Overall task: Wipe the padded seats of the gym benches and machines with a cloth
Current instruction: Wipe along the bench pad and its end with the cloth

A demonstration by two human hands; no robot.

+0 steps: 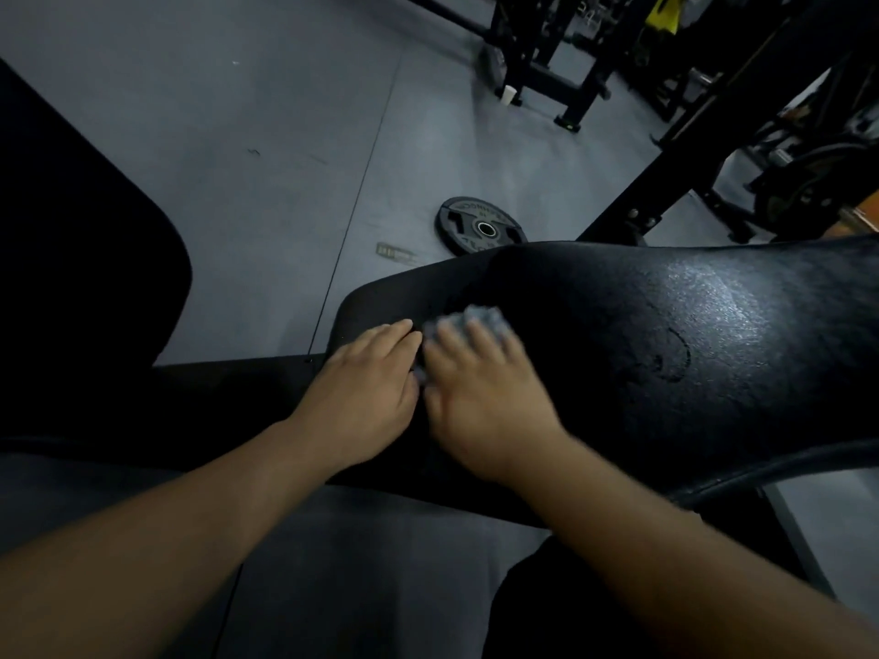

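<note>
While your right hand (pixel 480 397) presses the crumpled grey cloth (pixel 480 321) flat-fingered at centre frame, left hand (pixel 366 373) outstretched beside it, the black padded bench seat (pixel 666 325) looks wiped rightward, left end seemingly remaining.

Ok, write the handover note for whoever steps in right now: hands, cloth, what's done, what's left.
Hands: the left hand rests flat on the bench pad beside the cloth; the right hand presses the grey cloth onto the pad with straight fingers.
Done: the pad shines toward the right, possibly from wiping; I cannot confirm it.
Left: finish this pad, then the other benches and machines.
Note: a weight plate lies on the floor beyond the bench.
</note>
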